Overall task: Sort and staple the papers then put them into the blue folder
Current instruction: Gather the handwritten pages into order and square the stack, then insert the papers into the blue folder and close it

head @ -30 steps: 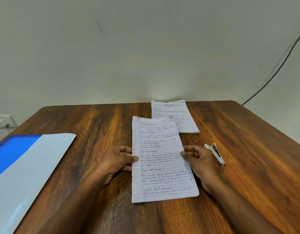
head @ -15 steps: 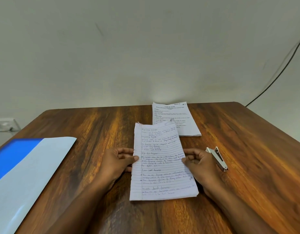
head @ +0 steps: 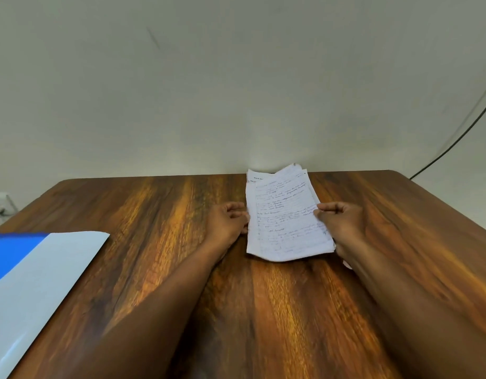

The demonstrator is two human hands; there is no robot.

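I pinch the handwritten sheets at nine and three o'clock, left hand and right hand, likely squaring them over the printed sheet for stapling.

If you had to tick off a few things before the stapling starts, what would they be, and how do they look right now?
1. Handwritten pages gripped at both sides by left hand and right hand: ok.
2. Printed sheet gathered under them: ok.
3. Page edges lined up: not ok, top corners fan out.
4. Stapler within reach: cannot tell, not in view.
5. Blue folder ready on the table: ok.
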